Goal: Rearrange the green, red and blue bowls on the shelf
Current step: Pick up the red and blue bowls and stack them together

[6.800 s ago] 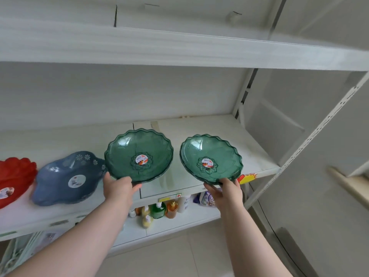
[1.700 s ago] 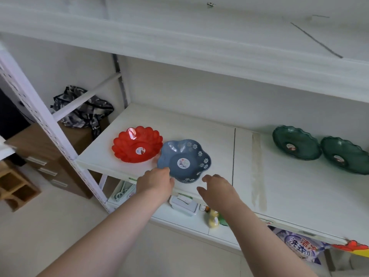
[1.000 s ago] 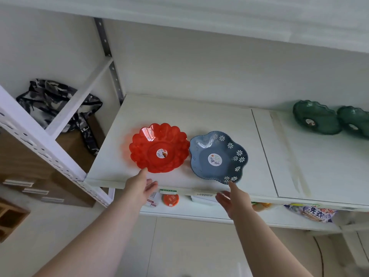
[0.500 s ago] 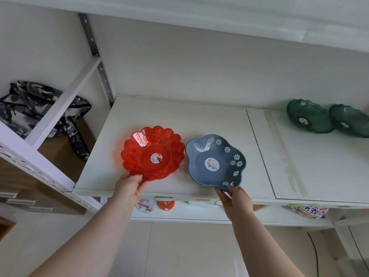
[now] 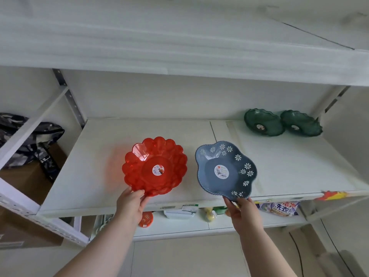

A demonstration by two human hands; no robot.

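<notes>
My left hand (image 5: 130, 202) grips the near rim of a red scalloped bowl (image 5: 154, 166), which is tilted up off the white shelf (image 5: 95, 176). A blue flower-shaped bowl (image 5: 225, 170) with white daisies is held by its near rim in my right hand (image 5: 242, 211), also tilted and lifted. The two bowls are side by side with a small gap between them. Two dark green bowls (image 5: 263, 122) (image 5: 300, 123) rest next to each other at the shelf's far right back.
An upper shelf board (image 5: 179, 48) hangs close above. Below the front edge, a lower shelf holds small packages and bottles (image 5: 209, 213). A camouflage bag (image 5: 30, 134) lies on a brown box beyond the left upright.
Both hands have closed on the bowls' near rims and raised the red and blue bowls off the shelf, tilting them toward me. The green bowls have stayed at the right back.
</notes>
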